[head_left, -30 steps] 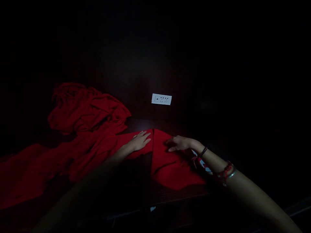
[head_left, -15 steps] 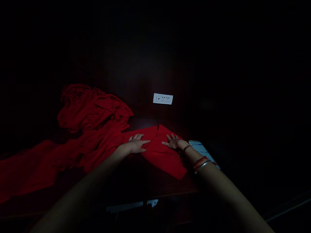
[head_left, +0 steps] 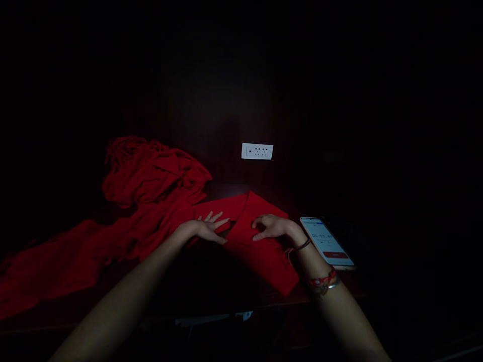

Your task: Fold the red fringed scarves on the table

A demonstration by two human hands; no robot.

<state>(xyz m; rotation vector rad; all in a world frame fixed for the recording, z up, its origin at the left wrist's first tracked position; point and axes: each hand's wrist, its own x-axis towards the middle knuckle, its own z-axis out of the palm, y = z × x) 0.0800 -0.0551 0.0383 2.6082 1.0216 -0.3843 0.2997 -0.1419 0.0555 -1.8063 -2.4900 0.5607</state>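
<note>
A long red scarf (head_left: 264,251) with a folded section lies on the dark table between my hands. Over its left part is my left hand (head_left: 211,229), fingers spread and nothing held. A dark gap in the cloth shows near its fingertips. My right hand (head_left: 269,226) rests on the folded section, its fingers bent and the thumb apart from them. No cloth is visibly pinched there. From the left hand the red fabric runs in wrinkles to the left edge of the view. A crumpled heap of red cloth (head_left: 151,171) with fringes lies behind it.
A phone (head_left: 329,244) showing a running timer lies right of my right wrist. A white power socket (head_left: 257,151) is on the dark wall behind. The table's front edge (head_left: 211,307) runs below the cloth. Most surroundings are too dark to make out.
My right hand has gone from flat to bent fingers. The folded section's lower corner sits nearer to me, and a dark gap has appeared by my left hand. The view has shifted slightly.
</note>
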